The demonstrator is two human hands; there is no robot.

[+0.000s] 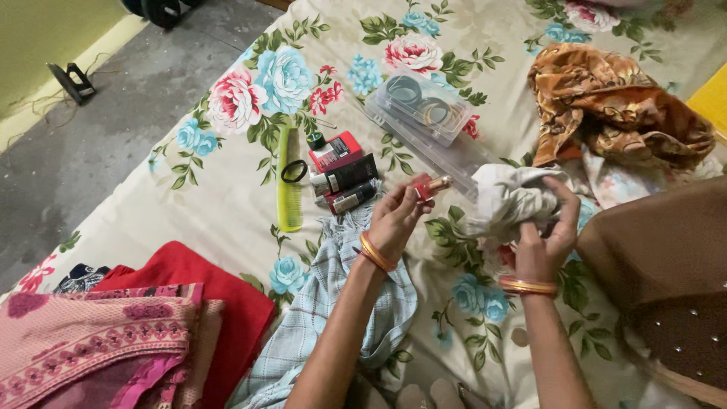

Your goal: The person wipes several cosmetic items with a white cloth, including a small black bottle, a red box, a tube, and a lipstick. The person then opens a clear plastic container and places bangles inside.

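My left hand [396,217] holds a small red bottle with a gold cap [429,186] above the flowered bed sheet [227,204]. My right hand [547,235] grips a crumpled white cloth [511,198] just to the right of the bottle. Both wrists wear orange bangles. A checked light-blue cloth [333,303] lies under my left forearm.
A green comb [288,182], a black hair band [294,171] and small red and black cosmetic boxes [342,173] lie on the sheet. A clear plastic box with bangles [424,110] sits behind. Brown patterned fabric [613,106] lies right; red and pink folded clothes [136,326] left; grey floor [98,129] beyond.
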